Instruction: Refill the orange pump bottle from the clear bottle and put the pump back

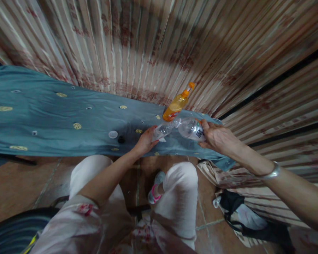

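On the near right of the blue cloth (55,113), the left hand (145,141) and right hand (217,138) each clasp a clear bottle (163,130) (189,127), mouths touching, both caps (113,134) already off, transfer apparently underway.

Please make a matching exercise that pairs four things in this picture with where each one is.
Things:
1. orange bottle
2. larger clear bottle
3. smaller clear bottle
4. white cap

Places:
A. in the left hand
B. lying loose on the blue cloth
C. in the right hand
D. standing by the striped curtain

Pairs: 1-D, 2-C, 3-A, 4-B.
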A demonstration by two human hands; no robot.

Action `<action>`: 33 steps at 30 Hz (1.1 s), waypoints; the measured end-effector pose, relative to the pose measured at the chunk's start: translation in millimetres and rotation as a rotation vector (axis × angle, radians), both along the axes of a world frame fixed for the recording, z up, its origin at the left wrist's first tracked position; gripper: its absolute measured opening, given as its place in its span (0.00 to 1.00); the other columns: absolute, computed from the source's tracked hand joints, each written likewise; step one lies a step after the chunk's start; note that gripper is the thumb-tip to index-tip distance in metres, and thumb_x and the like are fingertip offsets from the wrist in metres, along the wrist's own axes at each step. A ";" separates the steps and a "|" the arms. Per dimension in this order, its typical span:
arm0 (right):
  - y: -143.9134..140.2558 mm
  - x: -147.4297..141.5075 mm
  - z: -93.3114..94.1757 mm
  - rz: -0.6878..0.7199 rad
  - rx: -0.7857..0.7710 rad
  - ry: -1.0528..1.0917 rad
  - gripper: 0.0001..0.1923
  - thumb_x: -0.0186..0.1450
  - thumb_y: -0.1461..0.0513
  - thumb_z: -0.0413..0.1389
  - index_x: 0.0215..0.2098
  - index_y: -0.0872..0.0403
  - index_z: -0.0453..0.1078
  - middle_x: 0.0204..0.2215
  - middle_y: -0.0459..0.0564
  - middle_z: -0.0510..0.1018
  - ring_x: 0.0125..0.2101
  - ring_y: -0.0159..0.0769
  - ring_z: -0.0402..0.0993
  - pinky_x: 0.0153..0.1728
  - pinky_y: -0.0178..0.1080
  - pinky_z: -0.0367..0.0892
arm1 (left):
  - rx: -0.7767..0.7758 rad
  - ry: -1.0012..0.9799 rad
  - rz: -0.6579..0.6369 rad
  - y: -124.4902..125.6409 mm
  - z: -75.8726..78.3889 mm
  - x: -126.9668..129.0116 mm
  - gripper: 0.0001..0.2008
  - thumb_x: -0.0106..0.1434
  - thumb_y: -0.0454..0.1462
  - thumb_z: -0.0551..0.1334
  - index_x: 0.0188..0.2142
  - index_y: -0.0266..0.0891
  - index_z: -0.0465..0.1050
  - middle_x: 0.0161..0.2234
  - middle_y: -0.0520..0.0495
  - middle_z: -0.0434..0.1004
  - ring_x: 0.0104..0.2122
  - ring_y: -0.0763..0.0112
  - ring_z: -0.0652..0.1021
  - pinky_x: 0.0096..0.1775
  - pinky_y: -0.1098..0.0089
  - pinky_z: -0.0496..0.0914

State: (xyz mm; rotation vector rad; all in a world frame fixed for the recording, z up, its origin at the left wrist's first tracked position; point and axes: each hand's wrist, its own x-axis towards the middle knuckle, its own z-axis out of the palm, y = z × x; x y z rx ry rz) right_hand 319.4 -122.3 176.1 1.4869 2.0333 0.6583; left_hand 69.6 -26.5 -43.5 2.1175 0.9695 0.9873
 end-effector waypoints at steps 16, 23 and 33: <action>0.5 0.7 0.1 0.008 -0.006 0.014 0.33 0.66 0.52 0.64 0.57 0.67 0.62 0.37 0.62 0.80 0.37 0.50 0.80 0.37 0.41 0.67 | 0.021 -0.009 0.008 -0.5 0.0 -0.2 0.33 0.61 0.34 0.68 0.64 0.39 0.61 0.60 0.37 0.75 0.59 0.53 0.78 0.61 0.53 0.72; 0.6 1.2 -1.6 0.009 0.013 0.016 0.31 0.66 0.53 0.63 0.57 0.67 0.62 0.38 0.62 0.80 0.38 0.51 0.79 0.39 0.42 0.67 | 0.003 -0.024 0.006 -0.7 -0.9 -0.8 0.32 0.62 0.35 0.68 0.64 0.39 0.61 0.61 0.36 0.75 0.59 0.53 0.78 0.61 0.52 0.72; 0.8 3.3 -2.0 0.014 0.006 0.017 0.32 0.67 0.52 0.61 0.58 0.68 0.61 0.38 0.64 0.80 0.37 0.51 0.79 0.37 0.42 0.67 | 0.007 -0.044 -0.002 0.3 -3.2 0.1 0.33 0.62 0.35 0.67 0.64 0.40 0.60 0.62 0.35 0.74 0.61 0.52 0.76 0.63 0.51 0.71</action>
